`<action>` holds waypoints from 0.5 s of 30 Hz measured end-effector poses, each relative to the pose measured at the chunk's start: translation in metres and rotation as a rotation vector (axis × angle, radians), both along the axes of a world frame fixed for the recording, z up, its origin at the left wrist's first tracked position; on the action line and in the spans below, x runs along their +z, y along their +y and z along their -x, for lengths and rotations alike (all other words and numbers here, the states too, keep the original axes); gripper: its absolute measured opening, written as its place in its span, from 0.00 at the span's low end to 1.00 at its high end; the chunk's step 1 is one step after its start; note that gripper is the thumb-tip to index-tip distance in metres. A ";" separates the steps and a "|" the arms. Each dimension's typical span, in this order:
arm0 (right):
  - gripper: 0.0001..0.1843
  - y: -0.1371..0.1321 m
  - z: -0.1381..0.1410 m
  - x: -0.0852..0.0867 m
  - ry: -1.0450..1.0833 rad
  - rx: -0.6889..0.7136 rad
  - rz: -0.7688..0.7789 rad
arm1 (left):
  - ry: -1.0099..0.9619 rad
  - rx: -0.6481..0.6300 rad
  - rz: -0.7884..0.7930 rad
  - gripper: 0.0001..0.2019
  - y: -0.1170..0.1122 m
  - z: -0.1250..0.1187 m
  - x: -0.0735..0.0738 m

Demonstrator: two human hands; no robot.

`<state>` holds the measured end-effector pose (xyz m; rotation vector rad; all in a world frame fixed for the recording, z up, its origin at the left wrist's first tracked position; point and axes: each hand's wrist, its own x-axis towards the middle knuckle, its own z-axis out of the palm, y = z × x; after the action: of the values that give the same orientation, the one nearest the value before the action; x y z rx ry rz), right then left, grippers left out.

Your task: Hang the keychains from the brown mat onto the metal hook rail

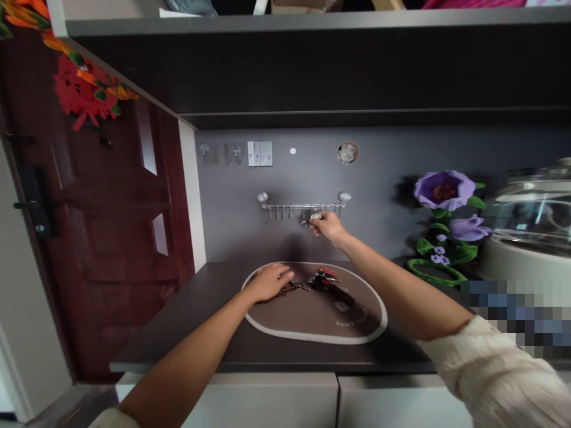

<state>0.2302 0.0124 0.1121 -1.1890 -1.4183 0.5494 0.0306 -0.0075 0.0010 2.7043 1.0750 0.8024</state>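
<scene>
My right hand [328, 227] is raised to a clear hook rail [306, 206] on the grey back wall. Its fingers pinch a bunch of keys [306, 223] with a pale fob, just below the hooks; whether the ring sits on a hook I cannot tell. My left hand [269, 282] rests low over the left part of a brown oval mat [294, 324] with a white rim, fingers extended. Beside its fingertips lie some dark metal keys [298, 286]. Another key bunch [325, 278] with red parts lies right of them on the mat.
A dark shelf [312, 71] overhangs the counter [196, 321]. Purple artificial flowers [446, 190] and a white appliance with a clear top [535, 220] stand at the right. Switches [260, 153] and small hooks [236, 151] are on the wall; a red-brown door [134, 238] is at the left.
</scene>
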 end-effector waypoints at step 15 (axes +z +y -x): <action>0.14 -0.059 -0.024 -0.034 -0.632 0.464 0.265 | -0.669 -0.027 0.502 0.15 -0.006 0.009 0.035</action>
<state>0.2538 -0.0467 0.0778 -1.3090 -2.2484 0.7334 0.0213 -0.0135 0.0361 1.8294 0.9077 1.1304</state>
